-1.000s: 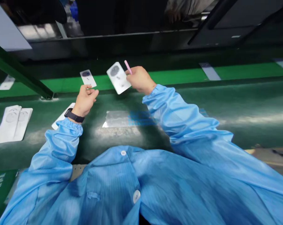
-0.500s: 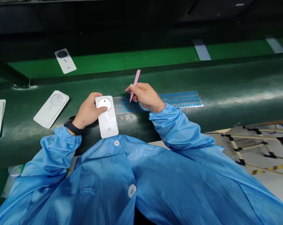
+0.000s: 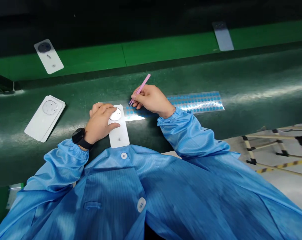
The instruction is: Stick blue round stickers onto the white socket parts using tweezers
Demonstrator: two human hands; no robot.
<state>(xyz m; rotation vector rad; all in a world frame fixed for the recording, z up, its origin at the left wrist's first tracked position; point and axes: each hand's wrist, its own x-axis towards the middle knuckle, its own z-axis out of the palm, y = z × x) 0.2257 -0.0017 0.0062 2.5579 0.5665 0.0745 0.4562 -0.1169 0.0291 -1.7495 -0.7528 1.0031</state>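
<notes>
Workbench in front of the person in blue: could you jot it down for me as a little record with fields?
Left hand: on a white panel
Right hand: holding pink tweezers
Tweezer tips: at the dotted sheet; contact unclear
Dotted sheet: blue dots, partly under right hand
Panel pile: left of left hand
Green strip: two separate panels
Left wrist: dark watch

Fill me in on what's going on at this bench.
The person's left hand rests on a white panel on the green bench. The right hand holds pink tweezers, tips at or just above a sheet of blue dots. Similar panels lie stacked to the left; another lies on the bright green strip beyond.
</notes>
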